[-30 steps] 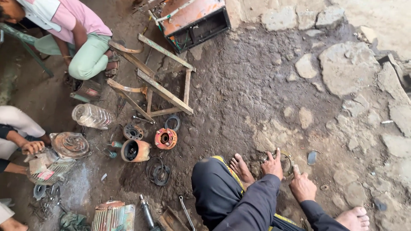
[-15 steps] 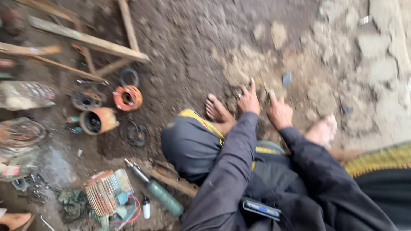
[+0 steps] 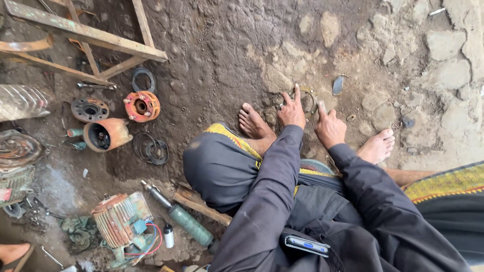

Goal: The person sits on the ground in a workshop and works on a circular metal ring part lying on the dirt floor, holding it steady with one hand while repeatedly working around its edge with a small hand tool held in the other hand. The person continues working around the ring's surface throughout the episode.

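- We see a thin metal ring [image 3: 306, 98] lying flat on the dirt ground [image 3: 227, 45], right at our fingertips and between our two hands.
- Our left hand [image 3: 292, 111] reaches to the ring with two fingers [image 3: 296, 92] stretched out and spread apart; their tips touch the ring's near edge, and the other fingers curl under. It grips nothing.
- Our right hand [image 3: 330, 127] sits just right of the ring, the index finger pointing down onto the soil beside the ring's rim and the rest folded loosely. We cannot tell whether that fingertip touches the ring itself; the hand holds nothing.
- Just beyond the right fingers, a small dark shard [image 3: 338, 85] lies on the ground, near the ring but apart from it.
- Close beside the left fingers is our left bare foot [image 3: 254, 123]; the right bare foot [image 3: 377, 146] is just right of the right hand.
- Well away to the left of the left fingers lie an orange flanged disc [image 3: 141, 106], a dark rubber ring [image 3: 143, 79] above it, a rusty round plate [image 3: 90, 109] and an orange cylindrical housing [image 3: 105, 134].
- Near the housing, a bundle of wire rings [image 3: 151, 149] rests on the soil.
- Farther off, up and left of the fingers, stands a wooden frame [image 3: 85, 32].
- Below and left of our hands, by our knee, lie a green-handled tool [image 3: 184, 220] and a finned electric motor [image 3: 121, 221] with loose red and blue wires.
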